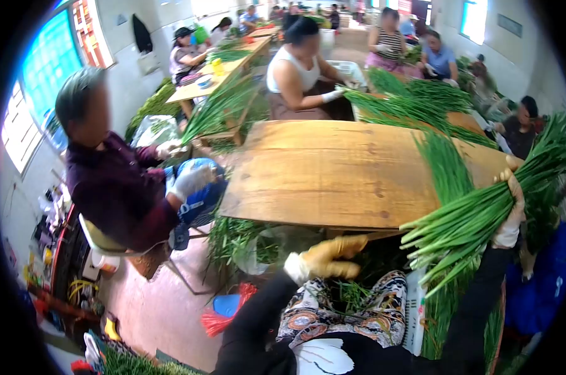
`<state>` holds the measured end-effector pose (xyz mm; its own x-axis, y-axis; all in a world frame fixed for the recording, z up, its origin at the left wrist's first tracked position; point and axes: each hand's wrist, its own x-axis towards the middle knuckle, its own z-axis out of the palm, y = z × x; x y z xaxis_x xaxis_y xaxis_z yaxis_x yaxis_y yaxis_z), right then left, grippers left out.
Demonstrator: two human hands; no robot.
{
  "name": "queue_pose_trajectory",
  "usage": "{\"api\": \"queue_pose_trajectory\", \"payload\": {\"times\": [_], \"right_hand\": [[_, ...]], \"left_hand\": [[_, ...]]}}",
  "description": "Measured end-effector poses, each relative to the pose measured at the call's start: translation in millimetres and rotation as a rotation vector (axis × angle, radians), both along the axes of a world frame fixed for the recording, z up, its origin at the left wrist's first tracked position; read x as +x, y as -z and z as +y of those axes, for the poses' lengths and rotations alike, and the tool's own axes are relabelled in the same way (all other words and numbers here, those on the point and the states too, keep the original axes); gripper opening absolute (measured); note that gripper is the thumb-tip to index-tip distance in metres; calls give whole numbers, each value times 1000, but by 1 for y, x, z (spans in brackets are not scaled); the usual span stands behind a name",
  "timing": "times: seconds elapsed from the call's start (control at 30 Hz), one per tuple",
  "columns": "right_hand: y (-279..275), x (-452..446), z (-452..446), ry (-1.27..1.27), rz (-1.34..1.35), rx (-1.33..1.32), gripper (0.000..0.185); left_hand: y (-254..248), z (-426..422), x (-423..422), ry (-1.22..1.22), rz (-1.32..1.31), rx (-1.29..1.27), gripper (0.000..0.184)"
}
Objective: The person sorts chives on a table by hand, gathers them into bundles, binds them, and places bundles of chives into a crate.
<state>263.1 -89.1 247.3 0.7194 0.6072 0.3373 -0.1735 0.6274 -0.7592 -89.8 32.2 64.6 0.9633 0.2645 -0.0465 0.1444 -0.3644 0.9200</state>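
My right hand [513, 194], in a tan work glove with a white cuff, is raised at the right. Its fingers wrap round a thick bunch of long green chives [476, 215], pale stem ends pointing left and leafy tips up to the right. My left hand [333, 257], in a yellow-orange glove, hovers above my lap with its fingers stretched out and nothing in them. Beyond it lies the wooden table [320, 169]. Another pile of chives [444, 165] rests on the table's right side, partly behind the held bunch.
A white plastic crate [414, 312] stands beside my right leg, with greens next to it. Leaf scraps [233, 240] hang under the table's left end. Red plastic strings [245, 300] lie near a blue container [225, 305]. A seated co-worker [117, 181] at the left holds chives; others sit farther back.
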Motion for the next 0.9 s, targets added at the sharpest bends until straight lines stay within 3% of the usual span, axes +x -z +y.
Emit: {"api": "queue_pose_trajectory", "payload": {"times": [0.03,0.1,0.17,0.23,0.3,0.33,0.37,0.4,0.43,0.47,0.5,0.57,0.63,0.73,0.8,0.87,0.9], "right_hand": [[8,-2,6,-51,-45,-7,33],[12,-29,22,-228,-94,-23,32],[22,-51,48,-185,-61,-51,35],[28,-70,66,-181,-123,-83,36],[31,-69,73,-172,-130,-115,39],[31,-68,74,-207,-151,-128,40],[30,-68,75,-239,-171,-140,41],[25,-72,78,-232,-198,-205,42],[23,-81,83,-229,-197,-211,42],[21,-95,90,-253,-192,-219,42],[19,-108,99,-275,-188,-223,42],[16,-136,122,-458,-82,-261,44],[7,-170,152,-633,-30,-241,43],[10,-211,217,-951,86,-119,44],[11,-245,255,-1108,134,7,46],[24,-267,300,-1060,209,-61,46],[59,-260,342,-1110,87,-135,54]], "left_hand": [[-27,6,5,-74,-177,-328,96],[-44,15,20,-435,-457,-493,94],[-53,-4,49,-699,-539,-243,86],[-24,-30,84,-565,-548,82,79],[-1,-42,82,-296,-361,-68,72],[-1,-40,67,-255,-157,25,63],[-29,-29,42,-72,292,116,58],[4,-16,18,85,219,274,61],[-29,-1,-15,117,312,240,63],[-35,14,-34,-64,302,161,67],[-40,28,-53,-240,-9,-91,67],[-80,40,-77,-676,-333,-326,74],[-92,56,-95,-813,-543,86,86],[-119,79,-110,-835,-449,10,107],[-128,95,-117,-715,-445,26,96],[-125,117,-120,-593,-462,0,81],[-136,115,-118,-757,-373,50,79]]}}
